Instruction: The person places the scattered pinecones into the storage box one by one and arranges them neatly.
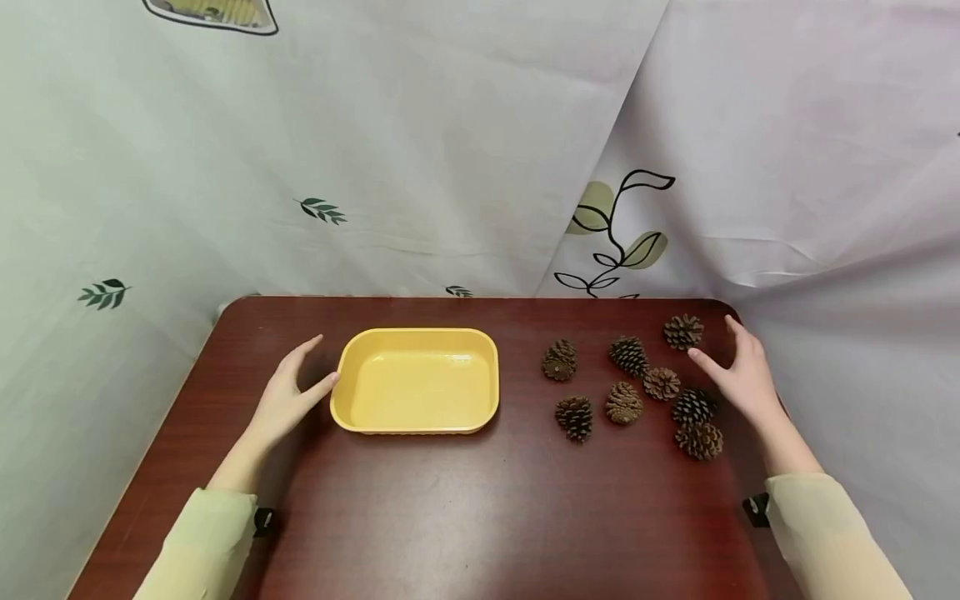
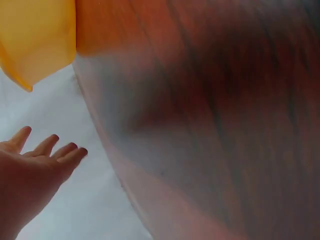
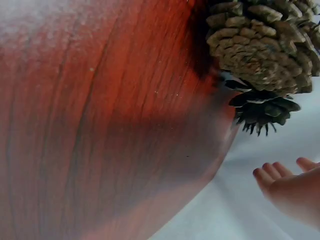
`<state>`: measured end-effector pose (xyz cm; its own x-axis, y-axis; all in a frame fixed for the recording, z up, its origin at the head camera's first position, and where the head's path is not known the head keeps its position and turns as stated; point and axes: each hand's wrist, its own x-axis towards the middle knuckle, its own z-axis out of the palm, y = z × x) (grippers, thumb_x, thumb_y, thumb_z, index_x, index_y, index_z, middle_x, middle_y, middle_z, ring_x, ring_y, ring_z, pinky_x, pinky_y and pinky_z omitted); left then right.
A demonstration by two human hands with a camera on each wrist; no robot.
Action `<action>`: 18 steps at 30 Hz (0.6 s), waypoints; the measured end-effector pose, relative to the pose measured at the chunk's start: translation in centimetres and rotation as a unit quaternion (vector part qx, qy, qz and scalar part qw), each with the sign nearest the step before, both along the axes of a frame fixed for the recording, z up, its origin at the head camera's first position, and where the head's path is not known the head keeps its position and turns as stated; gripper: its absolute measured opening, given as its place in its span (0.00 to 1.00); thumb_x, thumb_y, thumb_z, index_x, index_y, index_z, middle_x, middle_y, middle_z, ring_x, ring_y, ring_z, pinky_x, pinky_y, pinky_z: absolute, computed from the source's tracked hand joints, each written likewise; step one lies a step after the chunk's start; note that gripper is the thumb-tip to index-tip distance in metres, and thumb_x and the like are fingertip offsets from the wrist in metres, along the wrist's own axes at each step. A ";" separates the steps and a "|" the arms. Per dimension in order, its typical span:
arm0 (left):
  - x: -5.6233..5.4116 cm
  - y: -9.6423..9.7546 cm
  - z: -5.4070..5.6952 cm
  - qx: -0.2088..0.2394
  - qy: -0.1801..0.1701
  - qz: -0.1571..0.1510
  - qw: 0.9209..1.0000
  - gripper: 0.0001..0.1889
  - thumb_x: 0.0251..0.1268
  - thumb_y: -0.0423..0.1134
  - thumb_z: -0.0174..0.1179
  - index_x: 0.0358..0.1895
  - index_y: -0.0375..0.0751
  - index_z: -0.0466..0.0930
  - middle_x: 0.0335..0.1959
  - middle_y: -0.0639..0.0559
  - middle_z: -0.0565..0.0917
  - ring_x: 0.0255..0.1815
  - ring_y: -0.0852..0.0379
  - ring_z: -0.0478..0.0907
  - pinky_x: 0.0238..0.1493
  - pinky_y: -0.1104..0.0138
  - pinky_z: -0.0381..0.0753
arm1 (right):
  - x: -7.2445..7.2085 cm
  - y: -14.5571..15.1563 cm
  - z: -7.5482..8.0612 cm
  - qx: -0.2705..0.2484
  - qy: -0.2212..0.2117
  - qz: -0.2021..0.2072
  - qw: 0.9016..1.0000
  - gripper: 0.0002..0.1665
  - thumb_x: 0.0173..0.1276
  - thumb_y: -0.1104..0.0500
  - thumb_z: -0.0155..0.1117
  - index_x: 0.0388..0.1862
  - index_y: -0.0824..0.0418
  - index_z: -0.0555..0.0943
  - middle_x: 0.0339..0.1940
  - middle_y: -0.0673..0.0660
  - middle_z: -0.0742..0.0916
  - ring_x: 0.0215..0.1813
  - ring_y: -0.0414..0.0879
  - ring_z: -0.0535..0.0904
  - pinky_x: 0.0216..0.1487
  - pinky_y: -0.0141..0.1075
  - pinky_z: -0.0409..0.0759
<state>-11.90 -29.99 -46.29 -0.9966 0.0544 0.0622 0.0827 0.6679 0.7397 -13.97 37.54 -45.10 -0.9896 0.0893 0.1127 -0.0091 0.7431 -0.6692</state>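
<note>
Bright head view, and glare pooled on the near worktop (image 1: 465,508), while both wrist views looked dimmer, hazier!

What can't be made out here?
Left wrist: rest of the glossy yellow rectangular tray, cut off by top and left edges.
Right wrist: rest of the bare right hand, cut off by right edge.
Head: undersides of the brown woody pine cones, hidden by their own bodies.
Head: whether the bare left hand touches the tray; thumb hides any gap.

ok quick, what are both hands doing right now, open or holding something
Left hand: open, holding nothing, beside the yellow tray.
Right hand: open, holding nothing, beside the pine cones.
</note>
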 end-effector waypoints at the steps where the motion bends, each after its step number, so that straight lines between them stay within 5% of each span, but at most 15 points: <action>1: 0.0 0.1 -0.1 0.016 -0.004 0.000 1.000 0.42 0.74 0.45 0.68 0.83 0.36 0.58 0.82 0.30 0.61 0.83 0.26 0.56 0.76 0.29 0.60 | -0.1 0.1 0.0 -0.006 -0.002 0.000 1.000 0.54 0.77 0.48 0.64 0.86 0.72 0.48 0.79 0.85 0.61 0.80 0.82 0.53 0.75 0.77 0.54; 5: -0.1 0.2 -0.7 0.078 -0.008 -0.004 0.997 0.39 0.75 0.39 0.67 0.83 0.35 0.58 0.81 0.31 0.65 0.81 0.34 0.65 0.78 0.54 0.73 | -0.8 0.4 -0.1 -0.049 -0.007 0.004 0.999 0.54 0.77 0.51 0.65 0.87 0.71 0.48 0.80 0.84 0.61 0.80 0.82 0.55 0.75 0.76 0.56; 9: -0.3 0.2 -1.6 0.172 0.004 -0.020 0.985 0.36 0.75 0.30 0.65 0.81 0.32 0.60 0.77 0.37 0.72 0.75 0.63 0.74 0.65 0.83 0.73 | -1.5 0.7 -0.3 -0.091 -0.016 0.009 0.996 0.53 0.77 0.55 0.65 0.87 0.70 0.46 0.82 0.83 0.59 0.80 0.82 0.57 0.78 0.72 0.56; 11: -0.4 0.1 -2.0 0.225 0.004 -0.033 0.974 0.35 0.74 0.27 0.64 0.80 0.33 0.62 0.74 0.47 0.76 0.70 0.75 0.73 0.64 0.85 0.73 | -1.9 0.9 -0.4 -0.100 -0.026 0.005 0.995 0.53 0.78 0.55 0.65 0.87 0.70 0.46 0.82 0.82 0.59 0.80 0.80 0.57 0.80 0.70 0.55; 14: -0.6 0.1 -2.7 0.283 -0.004 -0.047 0.958 0.34 0.73 0.23 0.63 0.80 0.33 0.63 0.68 0.64 0.78 0.66 0.78 0.76 0.64 0.83 0.76 | -2.4 1.0 -0.6 -0.109 -0.039 -0.005 0.993 0.52 0.79 0.55 0.64 0.87 0.69 0.46 0.83 0.80 0.60 0.80 0.78 0.58 0.84 0.62 0.57; 18: -0.8 0.1 -3.2 0.317 -0.017 -0.057 0.947 0.35 0.72 0.21 0.61 0.79 0.27 0.61 0.65 0.66 0.79 0.63 0.78 0.79 0.62 0.81 0.79 | -2.9 1.3 -1.0 -0.122 -0.059 -0.012 0.991 0.51 0.80 0.54 0.63 0.88 0.67 0.46 0.85 0.77 0.59 0.82 0.74 0.58 0.86 0.49 0.60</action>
